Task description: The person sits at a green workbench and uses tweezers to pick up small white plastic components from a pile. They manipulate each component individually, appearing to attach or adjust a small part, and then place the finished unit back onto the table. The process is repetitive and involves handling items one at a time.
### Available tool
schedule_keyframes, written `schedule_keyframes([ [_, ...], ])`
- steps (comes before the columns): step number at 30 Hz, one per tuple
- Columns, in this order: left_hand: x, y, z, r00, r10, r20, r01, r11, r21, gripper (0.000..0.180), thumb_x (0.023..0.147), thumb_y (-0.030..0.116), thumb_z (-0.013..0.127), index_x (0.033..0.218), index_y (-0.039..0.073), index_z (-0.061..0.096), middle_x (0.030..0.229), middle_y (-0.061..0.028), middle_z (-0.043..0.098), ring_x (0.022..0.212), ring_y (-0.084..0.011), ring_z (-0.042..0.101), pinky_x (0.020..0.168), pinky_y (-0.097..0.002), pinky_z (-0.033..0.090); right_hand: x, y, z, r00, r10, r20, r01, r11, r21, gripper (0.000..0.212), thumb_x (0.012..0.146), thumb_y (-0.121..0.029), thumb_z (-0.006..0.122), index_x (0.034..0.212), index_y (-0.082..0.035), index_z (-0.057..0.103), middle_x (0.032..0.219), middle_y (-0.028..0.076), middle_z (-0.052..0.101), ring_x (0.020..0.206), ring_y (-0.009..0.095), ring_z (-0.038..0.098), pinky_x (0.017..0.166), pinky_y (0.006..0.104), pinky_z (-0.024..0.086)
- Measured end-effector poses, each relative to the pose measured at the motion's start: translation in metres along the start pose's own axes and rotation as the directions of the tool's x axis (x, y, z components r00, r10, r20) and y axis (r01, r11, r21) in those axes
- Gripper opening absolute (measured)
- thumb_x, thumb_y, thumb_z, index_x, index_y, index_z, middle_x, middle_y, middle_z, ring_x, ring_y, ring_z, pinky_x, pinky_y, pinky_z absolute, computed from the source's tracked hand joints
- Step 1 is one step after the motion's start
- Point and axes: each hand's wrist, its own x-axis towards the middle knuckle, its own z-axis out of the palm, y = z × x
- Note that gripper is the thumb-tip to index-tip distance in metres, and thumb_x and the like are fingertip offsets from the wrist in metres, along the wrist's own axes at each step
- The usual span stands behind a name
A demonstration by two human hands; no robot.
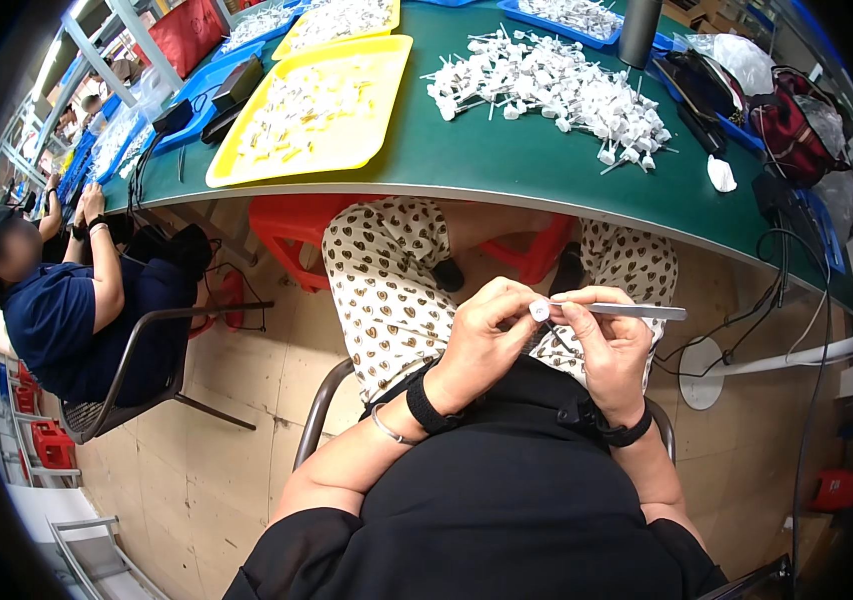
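The counter (507, 165) is deep green, carrying a bright yellow tray (383, 132) scattered with white and yellow bits (302, 110), a pile of white pieces (562, 90) and, toward its right end, a dark red bag (792, 125). On the counter's near side, the trousers (387, 260) are cream with brown heart prints, the shirt (517, 500) plain black, the tweezers (637, 311) silver-grey and the small held piece (540, 311) white. Near the counter's left end, a co-worker's top (62, 320) looks navy, though shades are hard to judge there.

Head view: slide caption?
Left hand holds a small white part; right hand, a slim silver tool, near a green table.
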Motion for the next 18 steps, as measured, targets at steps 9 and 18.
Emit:
schedule_keyframes([
  [9, -0.001, -0.003, 0.001, 1.000, 0.018, -0.014, -0.018, 1.000, 0.026, 0.015, 0.089, -0.004, 0.073, 0.103, 0.001, 0.073, 0.095, -0.0089, 0.068, 0.080, -0.0176, 0.068, 0.068, -0.0281, 0.056, -0.001, 0.001, 0.003, 1.000, 0.003, -0.030, -0.004, 0.999, -0.035, 0.009, 0.099, 0.002, 0.066, 0.106, 0.006, 0.069, 0.097, 0.010, 0.075, 0.090, 0.015, 0.074, 0.082, 0.0263, 0.060],
  [18, -0.004, -0.010, 0.002, 0.998, 0.064, -0.017, -0.063, 0.995, 0.072, 0.015, 0.089, -0.005, 0.073, 0.102, 0.002, 0.073, 0.095, -0.0083, 0.068, 0.081, -0.0191, 0.069, 0.069, -0.0292, 0.056, 0.002, -0.002, -0.004, 0.998, -0.041, 0.044, 0.053, 0.945, -0.322, 0.006, 0.095, 0.001, 0.070, 0.100, 0.005, 0.072, 0.091, 0.008, 0.073, 0.083, 0.015, 0.073, 0.074, 0.0266, 0.058],
])
